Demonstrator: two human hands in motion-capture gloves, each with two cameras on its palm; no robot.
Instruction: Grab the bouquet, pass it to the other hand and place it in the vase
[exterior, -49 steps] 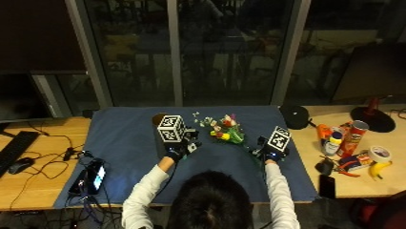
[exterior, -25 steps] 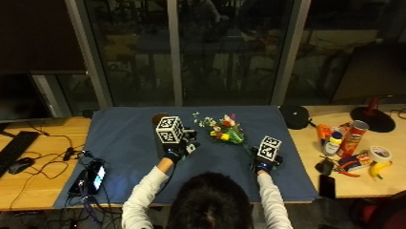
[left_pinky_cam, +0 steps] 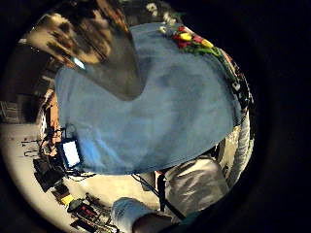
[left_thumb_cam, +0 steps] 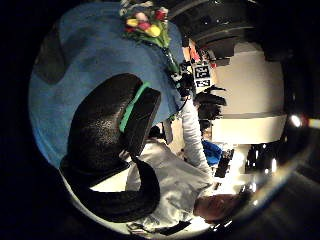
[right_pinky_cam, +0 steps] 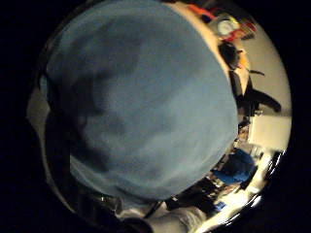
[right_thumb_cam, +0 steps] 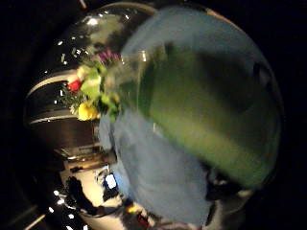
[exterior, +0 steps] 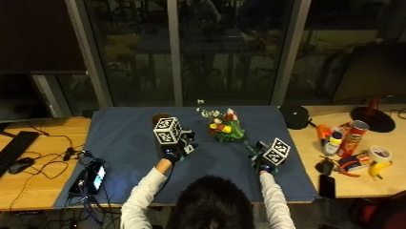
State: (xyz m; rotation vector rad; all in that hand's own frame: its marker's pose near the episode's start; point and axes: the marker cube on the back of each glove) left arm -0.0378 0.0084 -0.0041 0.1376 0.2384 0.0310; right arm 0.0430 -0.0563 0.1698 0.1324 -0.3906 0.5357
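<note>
A: Where is the bouquet (exterior: 225, 129) lying?

B: It is lying on the blue cloth (exterior: 126, 143) that is covering the middle of the surface (exterior: 38, 186). Its red and yellow blooms are pointing away from the person, and its green stem is running back toward the right hand (exterior: 265, 164).

A: Is that hand gripping it?

B: I cannot tell. The right hand is sitting at the stem's end, and in its thumb side palm view the green stem is filling much of the picture, so the bouquet (right_thumb_cam: 96, 91) is close to the palm. The fingers are not showing anywhere. Its little finger side view is showing only the cloth (right_pinky_cam: 146, 97).

A: And the left hand (exterior: 176, 151)?

B: It is hovering over the cloth, well to the left of the bouquet and apart from it. Its fingers (left_thumb_cam: 110, 125) are hanging loosely curled and are holding nothing.

A: Where is the vase (exterior: 158, 118) standing?

B: It is standing upright on the cloth just beyond the left hand, to the left of the blooms and not touching them. From the left palm, the vase (left_pinky_cam: 107, 48) is looming near, with the bouquet (left_pinky_cam: 192, 41) lying further off.

A: Anything else?

B: A phone (exterior: 95, 175) is lying at the cloth's left edge. A red can (exterior: 356, 136) and a banana (exterior: 379, 168) are sitting at the far right.
</note>
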